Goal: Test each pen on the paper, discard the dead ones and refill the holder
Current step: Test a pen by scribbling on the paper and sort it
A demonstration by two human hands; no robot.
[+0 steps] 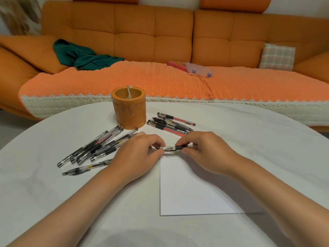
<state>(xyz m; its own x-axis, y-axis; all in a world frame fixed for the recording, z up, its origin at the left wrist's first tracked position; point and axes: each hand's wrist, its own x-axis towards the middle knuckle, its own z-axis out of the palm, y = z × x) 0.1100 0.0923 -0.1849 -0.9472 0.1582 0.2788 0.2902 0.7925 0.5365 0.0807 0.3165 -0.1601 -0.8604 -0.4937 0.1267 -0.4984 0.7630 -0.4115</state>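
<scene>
Closest in, a white counter (pixel 53 193) is seen with a sheet of paper (pixel 192 189) laid flat on it, a few faint scribbles showing at its far edge. Just past that edge a pen (pixel 170 148) is held sideways between both hands. Its clear end is pinched by the curled fingers of the left hand (pixel 140 154), and its black grip end is pinched by the right hand (pixel 204 150). So both hands are closed on the same pen, right above the top of the paper.

Off to the left, a loose pile of pens (pixel 99 147) is spread on the counter, partly covered by the left hand, and one stray pen (pixel 85 169) is lying a bit nearer than the rest. Behind the hands a smaller bunch of pens (pixel 170 123) is laid out, some with red barrels.

Between the two lots the orange round holder (pixel 129 107) is stood upright, with what looks like a divider inside.

Further back an orange sofa (pixel 153 32) is seen. A green cloth (pixel 83 56) is dumped on its left side, a clear plastic box (pixel 197 68) is left mid-seat, and a checked cushion (pixel 276 57) is propped at the right.
</scene>
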